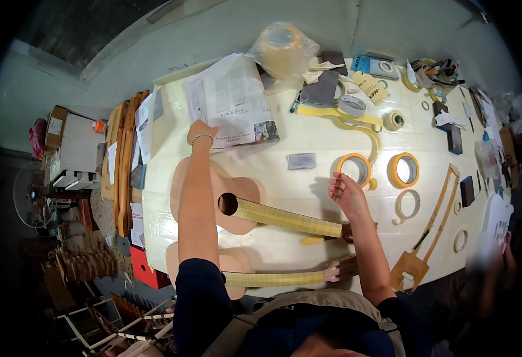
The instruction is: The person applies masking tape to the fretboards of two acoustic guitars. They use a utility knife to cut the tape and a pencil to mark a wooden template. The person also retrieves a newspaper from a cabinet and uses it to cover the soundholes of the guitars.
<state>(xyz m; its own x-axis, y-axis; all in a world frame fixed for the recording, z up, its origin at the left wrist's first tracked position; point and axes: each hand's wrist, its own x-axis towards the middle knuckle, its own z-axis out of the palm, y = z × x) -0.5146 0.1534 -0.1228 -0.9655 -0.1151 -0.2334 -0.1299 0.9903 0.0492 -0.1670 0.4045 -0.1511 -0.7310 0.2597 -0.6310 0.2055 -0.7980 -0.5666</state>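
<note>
My left hand is closed on the lower left edge of a newspaper, which lies toward the back left of the white table. Over the table's right half hovers my right hand, fingers loosely bent and apart, with nothing visible in it. Just behind it is a roll of yellow tape. Two small unpainted guitars lie below my arms. The farther guitar shows its round sound hole, and its neck is covered in yellow masking tape. The nearer guitar has a taped neck too; my left arm hides part of both bodies.
Another yellow tape roll and a cream roll lie to the right. A small grey block rests mid-table. A tan strap with a pouch lies at the right front. A plastic-wrapped bundle stands at the back.
</note>
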